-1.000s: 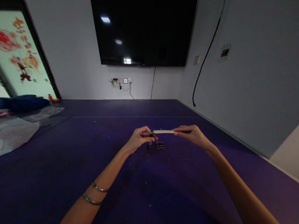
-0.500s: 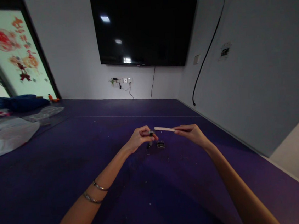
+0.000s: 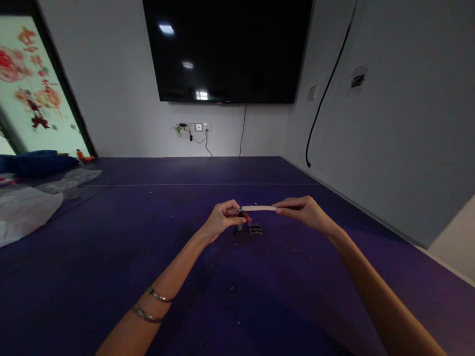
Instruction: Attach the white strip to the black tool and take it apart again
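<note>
My left hand (image 3: 224, 220) is closed, pinching a small dark and metallic piece (image 3: 240, 214) whose lower part hangs below the fingertips. Between thumb and fingers, my right hand (image 3: 303, 212) grips one end of a slim, pale, slightly bent stick (image 3: 258, 208). The stick lies nearly level, and its far end meets the small piece at the left fingertips. Whether it is inside that piece or only against it, I cannot tell. Just below the stick, a small dark box-like part (image 3: 255, 229) rests on the purple surface (image 3: 250, 301).
Clear plastic sheeting (image 3: 16, 215) and a dark blue cloth bundle (image 3: 34, 163) lie at the far left, near a small orange object (image 3: 84, 156). A large television (image 3: 232, 42) hangs on the wall ahead. A black cable (image 3: 329, 80) dangles along the right wall.
The right hand's pale stick has shifted slightly left and down, so its far end now meets the piece in my left hand. The left hand stays nearly still.
</note>
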`<action>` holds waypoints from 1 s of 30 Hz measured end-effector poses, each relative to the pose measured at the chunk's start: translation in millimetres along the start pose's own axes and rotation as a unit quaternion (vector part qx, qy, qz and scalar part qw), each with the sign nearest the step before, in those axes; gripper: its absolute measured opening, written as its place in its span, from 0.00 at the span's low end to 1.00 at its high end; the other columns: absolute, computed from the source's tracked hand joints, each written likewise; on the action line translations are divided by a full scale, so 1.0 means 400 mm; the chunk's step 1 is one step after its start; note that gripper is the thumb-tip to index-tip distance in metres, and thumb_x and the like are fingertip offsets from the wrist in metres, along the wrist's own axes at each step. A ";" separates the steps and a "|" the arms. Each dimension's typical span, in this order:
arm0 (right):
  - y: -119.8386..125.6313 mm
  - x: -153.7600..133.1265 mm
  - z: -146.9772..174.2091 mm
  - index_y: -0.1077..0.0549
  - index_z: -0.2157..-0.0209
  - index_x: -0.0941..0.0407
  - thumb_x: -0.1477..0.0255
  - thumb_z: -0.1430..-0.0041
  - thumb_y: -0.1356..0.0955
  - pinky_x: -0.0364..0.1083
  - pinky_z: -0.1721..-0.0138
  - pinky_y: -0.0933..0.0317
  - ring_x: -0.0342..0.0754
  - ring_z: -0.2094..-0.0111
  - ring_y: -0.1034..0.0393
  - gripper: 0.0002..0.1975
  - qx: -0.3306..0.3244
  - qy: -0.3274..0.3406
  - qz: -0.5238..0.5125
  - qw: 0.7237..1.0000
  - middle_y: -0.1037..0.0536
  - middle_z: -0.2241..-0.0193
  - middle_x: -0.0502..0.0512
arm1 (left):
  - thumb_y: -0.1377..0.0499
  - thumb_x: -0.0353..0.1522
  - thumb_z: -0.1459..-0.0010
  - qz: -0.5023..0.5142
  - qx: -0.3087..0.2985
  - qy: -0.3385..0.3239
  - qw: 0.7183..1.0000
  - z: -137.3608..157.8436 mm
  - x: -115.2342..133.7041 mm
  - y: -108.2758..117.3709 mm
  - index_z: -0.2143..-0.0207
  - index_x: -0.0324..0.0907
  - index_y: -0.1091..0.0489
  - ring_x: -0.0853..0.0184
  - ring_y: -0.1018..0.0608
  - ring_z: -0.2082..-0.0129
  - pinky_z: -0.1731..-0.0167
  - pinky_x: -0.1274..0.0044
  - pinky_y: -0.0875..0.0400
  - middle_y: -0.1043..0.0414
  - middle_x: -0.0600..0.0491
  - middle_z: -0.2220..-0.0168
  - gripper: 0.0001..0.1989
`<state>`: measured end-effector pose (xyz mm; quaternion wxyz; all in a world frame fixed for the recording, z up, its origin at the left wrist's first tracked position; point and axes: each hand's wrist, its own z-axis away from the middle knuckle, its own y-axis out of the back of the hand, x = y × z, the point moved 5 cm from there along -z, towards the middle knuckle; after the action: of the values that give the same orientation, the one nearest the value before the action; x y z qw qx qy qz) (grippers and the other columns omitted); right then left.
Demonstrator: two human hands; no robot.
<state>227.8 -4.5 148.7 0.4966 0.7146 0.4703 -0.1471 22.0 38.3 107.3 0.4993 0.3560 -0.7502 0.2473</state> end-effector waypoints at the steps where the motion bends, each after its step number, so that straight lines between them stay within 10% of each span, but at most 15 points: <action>1: 0.001 -0.001 0.000 0.22 0.64 0.53 0.63 0.51 0.32 0.46 0.64 0.36 0.49 0.66 0.28 0.13 0.004 -0.004 -0.001 1.000 0.21 0.67 0.54 | 0.37 0.25 0.55 0.000 -0.001 0.001 1.000 0.000 0.000 0.000 0.73 0.37 0.39 0.67 0.23 0.69 0.71 0.77 0.32 0.24 0.47 0.70 0.12; 30: 0.000 -0.090 0.016 0.22 0.64 0.52 0.62 0.47 0.34 0.44 0.71 0.41 0.46 0.71 0.31 0.13 0.016 0.027 0.083 0.996 0.23 0.70 0.54 | 0.37 0.25 0.56 -0.016 -0.015 0.010 1.000 -0.002 -0.004 0.000 0.72 0.36 0.37 0.66 0.23 0.69 0.72 0.76 0.31 0.25 0.48 0.70 0.10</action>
<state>210.9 -28.9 170.3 0.4823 0.7629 0.4204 -0.0934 23.0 39.4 106.0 0.5160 0.3583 -0.7428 0.2316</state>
